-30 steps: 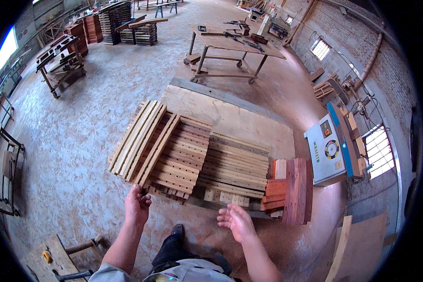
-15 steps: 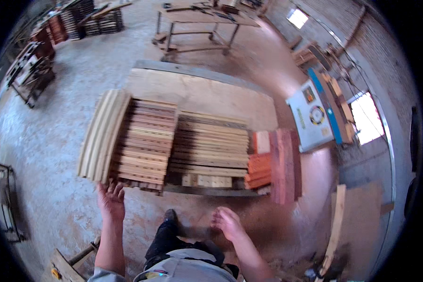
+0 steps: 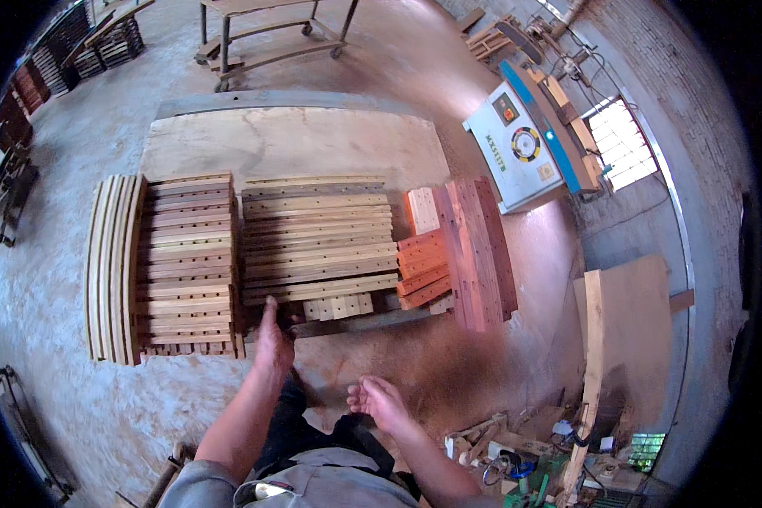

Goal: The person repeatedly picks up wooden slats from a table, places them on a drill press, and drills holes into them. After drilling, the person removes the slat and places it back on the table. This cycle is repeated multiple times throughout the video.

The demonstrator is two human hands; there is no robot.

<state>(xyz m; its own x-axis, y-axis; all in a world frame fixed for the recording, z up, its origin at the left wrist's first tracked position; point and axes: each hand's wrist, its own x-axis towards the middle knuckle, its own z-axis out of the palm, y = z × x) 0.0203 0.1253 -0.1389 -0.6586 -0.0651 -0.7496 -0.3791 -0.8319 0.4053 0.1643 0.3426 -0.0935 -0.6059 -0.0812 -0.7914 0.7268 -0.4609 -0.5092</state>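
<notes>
My left hand (image 3: pixel 273 340) reaches the front edge of the middle stack of pale wooden slats (image 3: pixel 317 241). Its thumb points up beside the lowest slat and its fingers are partly hidden in shadow, apart from the thumb. It seems to hold nothing; whether it touches the wood I cannot tell. My right hand (image 3: pixel 378 402) hovers in front of my body, fingers loosely curved, with nothing in it. Left of the middle stack lies a stack of brown drilled slats (image 3: pixel 186 262), with long pale slats (image 3: pixel 113 267) standing lengthwise along its side. Short pale blocks (image 3: pixel 339 306) show under the middle stack.
Reddish boards (image 3: pixel 474 254) and short orange pieces (image 3: pixel 423 267) lie at the right of the plywood sheet (image 3: pixel 288 140). Beyond stands a white and blue machine (image 3: pixel 525 140). A wheeled table (image 3: pixel 284 42) is at the back. Offcuts (image 3: pixel 491 444) and a leaning timber (image 3: pixel 593 364) are at lower right.
My left hand has moved right, from the left stack's front corner to the middle stack's front edge. My right hand stays low in front of me, its fingers more curved. The view has shifted.
</notes>
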